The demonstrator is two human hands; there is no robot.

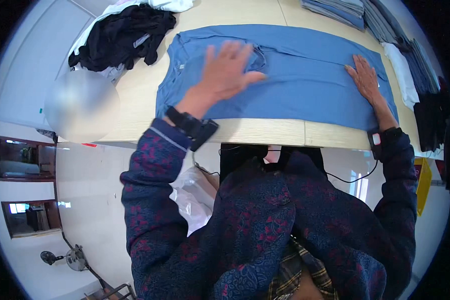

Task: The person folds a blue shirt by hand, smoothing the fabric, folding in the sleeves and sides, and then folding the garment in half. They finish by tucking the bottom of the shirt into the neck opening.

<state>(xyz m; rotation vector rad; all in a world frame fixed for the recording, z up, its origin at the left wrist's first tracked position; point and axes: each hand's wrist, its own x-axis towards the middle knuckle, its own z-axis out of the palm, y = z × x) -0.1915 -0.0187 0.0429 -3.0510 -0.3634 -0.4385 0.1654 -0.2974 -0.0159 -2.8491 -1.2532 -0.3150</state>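
Observation:
A blue shirt (pixel 295 95) lies spread flat across the table, its collar toward the left and its hem toward the right. My left hand (pixel 226 72) is over the collar end, fingers spread, and slightly blurred. Near the hem, my right hand (pixel 365 79) rests flat on the fabric with its fingers stretched out. Small creases run along the middle of the shirt. Neither hand grips anything.
Black crumpled garments (pixel 122 37) are heaped at the table's left. Folded grey-blue clothes (pixel 337 10) are stacked at the back right. White folded cloth (pixel 401 75) and dark garments (pixel 429 120) line the right edge. Below the table is a plastic bag (pixel 192 197).

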